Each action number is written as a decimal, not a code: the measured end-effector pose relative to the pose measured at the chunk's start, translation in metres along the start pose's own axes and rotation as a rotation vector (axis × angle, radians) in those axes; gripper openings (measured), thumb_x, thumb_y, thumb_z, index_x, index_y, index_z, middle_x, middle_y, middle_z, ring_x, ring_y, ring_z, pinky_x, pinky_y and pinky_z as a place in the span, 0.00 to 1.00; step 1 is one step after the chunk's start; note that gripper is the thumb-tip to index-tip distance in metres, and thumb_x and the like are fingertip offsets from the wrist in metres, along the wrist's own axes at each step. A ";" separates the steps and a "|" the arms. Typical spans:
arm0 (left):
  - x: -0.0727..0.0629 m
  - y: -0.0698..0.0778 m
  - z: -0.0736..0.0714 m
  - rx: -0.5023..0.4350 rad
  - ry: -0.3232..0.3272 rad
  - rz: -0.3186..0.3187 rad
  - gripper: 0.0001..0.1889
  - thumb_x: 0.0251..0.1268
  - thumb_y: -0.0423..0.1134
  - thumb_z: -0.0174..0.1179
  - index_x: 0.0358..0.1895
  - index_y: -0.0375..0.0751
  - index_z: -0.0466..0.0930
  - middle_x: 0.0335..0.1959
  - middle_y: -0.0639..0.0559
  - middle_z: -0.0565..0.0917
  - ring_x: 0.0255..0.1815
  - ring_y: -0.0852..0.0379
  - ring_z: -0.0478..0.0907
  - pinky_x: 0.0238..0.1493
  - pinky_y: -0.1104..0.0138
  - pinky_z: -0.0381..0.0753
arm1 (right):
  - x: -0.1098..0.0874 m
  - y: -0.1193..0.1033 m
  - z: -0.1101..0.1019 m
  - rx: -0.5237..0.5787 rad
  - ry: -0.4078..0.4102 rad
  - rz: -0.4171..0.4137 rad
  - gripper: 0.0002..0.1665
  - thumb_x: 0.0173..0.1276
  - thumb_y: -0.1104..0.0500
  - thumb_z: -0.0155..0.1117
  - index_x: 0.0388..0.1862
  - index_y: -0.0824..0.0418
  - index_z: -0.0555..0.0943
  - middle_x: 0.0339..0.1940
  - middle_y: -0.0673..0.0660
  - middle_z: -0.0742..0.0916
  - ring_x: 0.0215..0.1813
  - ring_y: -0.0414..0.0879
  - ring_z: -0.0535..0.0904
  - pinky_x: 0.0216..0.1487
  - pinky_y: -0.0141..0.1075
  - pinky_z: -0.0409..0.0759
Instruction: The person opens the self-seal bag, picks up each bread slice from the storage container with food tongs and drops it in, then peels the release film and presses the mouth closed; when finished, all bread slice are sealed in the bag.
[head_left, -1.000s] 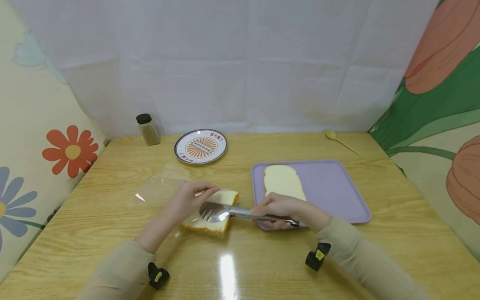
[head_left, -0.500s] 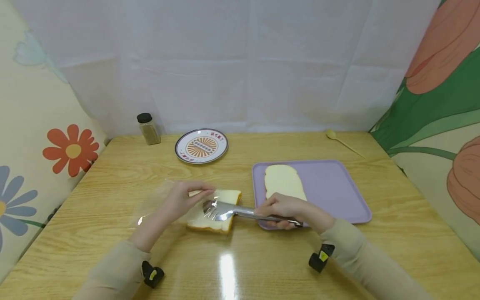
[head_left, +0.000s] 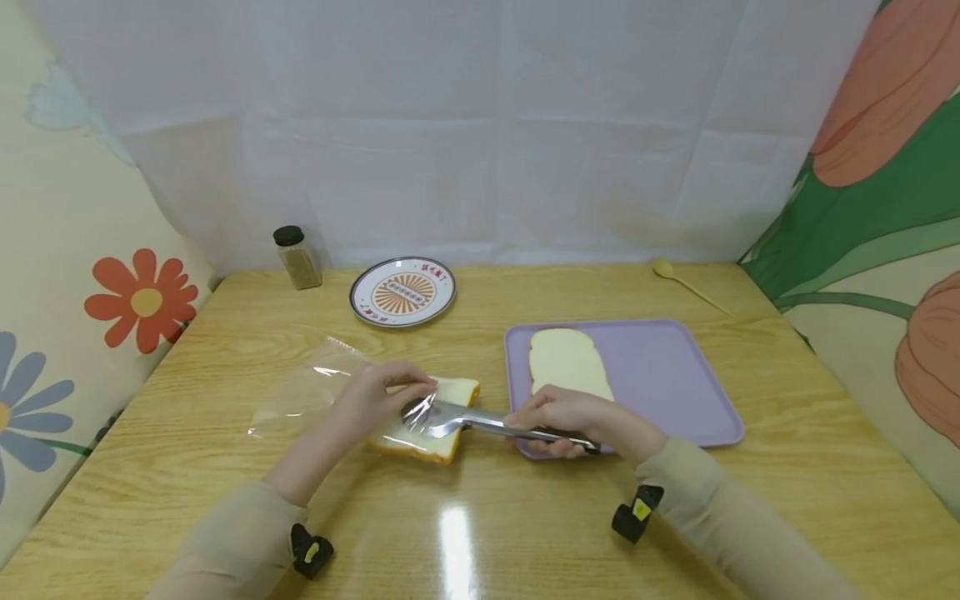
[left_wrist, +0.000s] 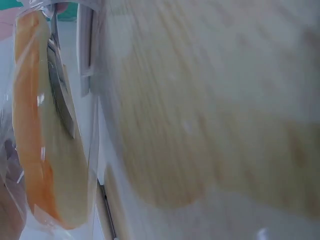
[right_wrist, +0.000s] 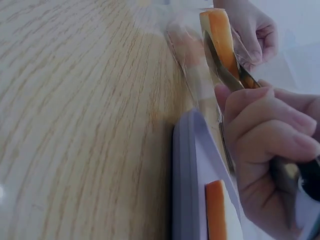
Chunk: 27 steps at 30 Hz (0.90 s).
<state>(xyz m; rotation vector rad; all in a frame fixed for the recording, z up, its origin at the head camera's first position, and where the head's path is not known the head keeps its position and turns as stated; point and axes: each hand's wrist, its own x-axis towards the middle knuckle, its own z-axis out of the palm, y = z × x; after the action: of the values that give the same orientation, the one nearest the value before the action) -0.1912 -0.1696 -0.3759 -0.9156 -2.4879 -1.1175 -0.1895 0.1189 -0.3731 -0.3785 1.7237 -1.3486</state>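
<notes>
The wooden table (head_left: 562,542) holds it all. On its right side is the purple tray (head_left: 675,367), with one white bread slice (head_left: 567,360) lying flat on its left part. To the left of the tray is the clear plastic bag (head_left: 300,392), and the second slice (head_left: 459,389) is at the bag's right end, with thin film over at least some of it. The right hand (head_left: 564,417) is wrapped around the metal tongs (head_left: 491,423), which grip that slice. The left hand (head_left: 378,393) pinches the film with thumb and fingers. I think the job is partway done: one slice is on the tray, and the other has yet to get free of the bag. The tray's raised left rim stands between the two slices, so it could bump something. Purple floor shows right of the tray's slice, which looks like good room. The plate (head_left: 402,292) sits farther back.
</notes>
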 end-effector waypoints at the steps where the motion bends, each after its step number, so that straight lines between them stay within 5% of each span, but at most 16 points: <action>1: 0.000 0.001 0.000 0.002 0.013 -0.002 0.03 0.52 0.27 0.66 0.30 0.37 0.84 0.29 0.47 0.87 0.34 0.55 0.86 0.41 0.67 0.86 | 0.001 -0.001 0.001 -0.008 0.010 0.005 0.24 0.71 0.52 0.54 0.41 0.77 0.77 0.12 0.50 0.72 0.08 0.35 0.59 0.06 0.26 0.58; 10: 0.002 -0.002 0.005 0.000 0.120 0.094 0.05 0.49 0.25 0.67 0.30 0.38 0.84 0.27 0.48 0.87 0.31 0.54 0.85 0.40 0.75 0.84 | 0.005 -0.001 0.012 -0.185 0.086 -0.006 0.26 0.70 0.51 0.56 0.23 0.74 0.74 0.09 0.50 0.71 0.06 0.37 0.58 0.06 0.27 0.56; 20: 0.001 -0.003 0.000 -0.069 -0.032 0.006 0.08 0.51 0.22 0.64 0.36 0.32 0.82 0.34 0.41 0.86 0.37 0.50 0.85 0.43 0.68 0.85 | 0.000 0.000 0.008 -0.228 0.118 -0.040 0.25 0.70 0.51 0.56 0.23 0.73 0.76 0.08 0.50 0.71 0.06 0.37 0.57 0.06 0.28 0.55; 27: 0.002 0.000 0.000 0.044 -0.038 0.003 0.05 0.54 0.30 0.66 0.35 0.38 0.86 0.33 0.47 0.88 0.36 0.53 0.86 0.42 0.66 0.85 | -0.002 -0.001 0.008 -0.200 0.097 -0.039 0.25 0.70 0.51 0.56 0.27 0.74 0.77 0.09 0.50 0.71 0.06 0.36 0.58 0.06 0.28 0.56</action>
<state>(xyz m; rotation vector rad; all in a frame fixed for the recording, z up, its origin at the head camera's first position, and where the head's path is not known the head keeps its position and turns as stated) -0.1924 -0.1690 -0.3747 -0.9364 -2.5304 -1.0491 -0.1823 0.1144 -0.3715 -0.4672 1.9484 -1.2428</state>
